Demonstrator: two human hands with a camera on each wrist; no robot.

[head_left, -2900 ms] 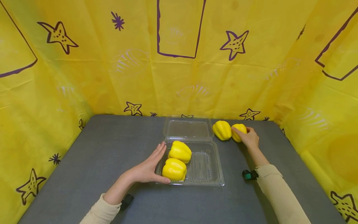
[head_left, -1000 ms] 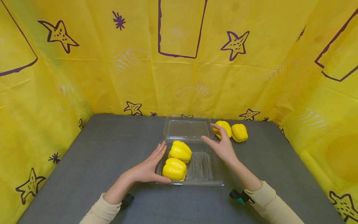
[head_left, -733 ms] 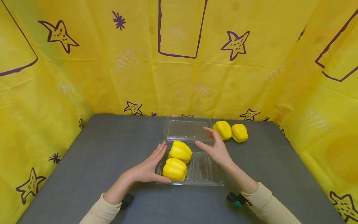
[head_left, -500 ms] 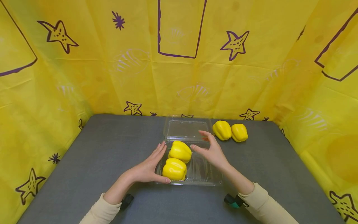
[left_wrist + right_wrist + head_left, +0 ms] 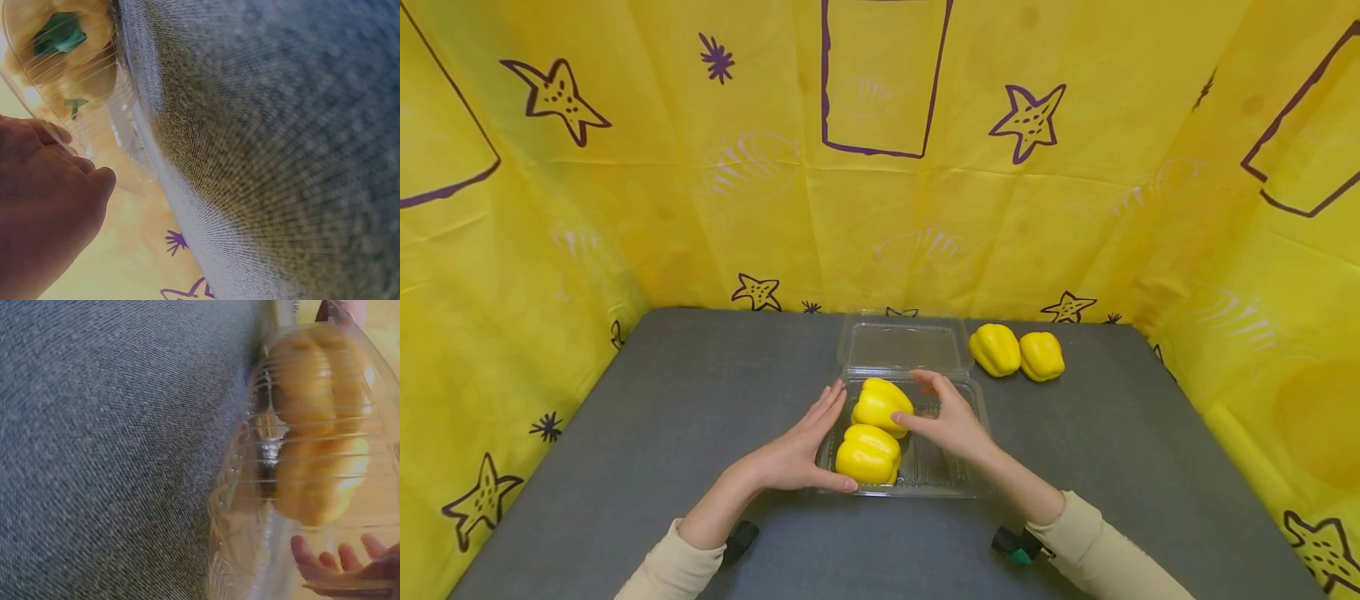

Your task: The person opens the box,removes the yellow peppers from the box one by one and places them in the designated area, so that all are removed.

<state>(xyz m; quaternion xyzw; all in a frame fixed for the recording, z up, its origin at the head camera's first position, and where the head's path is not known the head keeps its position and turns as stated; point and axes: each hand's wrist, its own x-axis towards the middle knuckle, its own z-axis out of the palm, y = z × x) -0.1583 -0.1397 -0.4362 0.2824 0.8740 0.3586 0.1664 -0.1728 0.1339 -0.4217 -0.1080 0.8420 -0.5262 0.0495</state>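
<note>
A clear plastic clamshell container (image 5: 936,490) lies with its lid (image 5: 902,346) folded back. Two yellow bell peppers sit in its left half, a rear pepper (image 5: 877,403) and a front pepper (image 5: 865,455). Along the container's left side rests my left hand (image 5: 793,454), fingers straight, thumb on the front left corner. My right hand (image 5: 957,423) hovers over the right half, thumb tip at the rear pepper's right side; whether it touches is unclear. In the right wrist view, the right hand's fingertips (image 5: 347,557) appear beyond the container wall, apart from the peppers (image 5: 319,478).
Two more yellow bell peppers, one left (image 5: 996,350) and one right (image 5: 1042,357), lie side by side right of the lid. The grey table (image 5: 722,358) meets a yellow patterned cloth (image 5: 760,208) at the back and sides.
My right hand has left the right-hand pepper outside the container and moved left and nearer, over the container beside the rear pepper. The left hand and all the peppers have stayed put.
</note>
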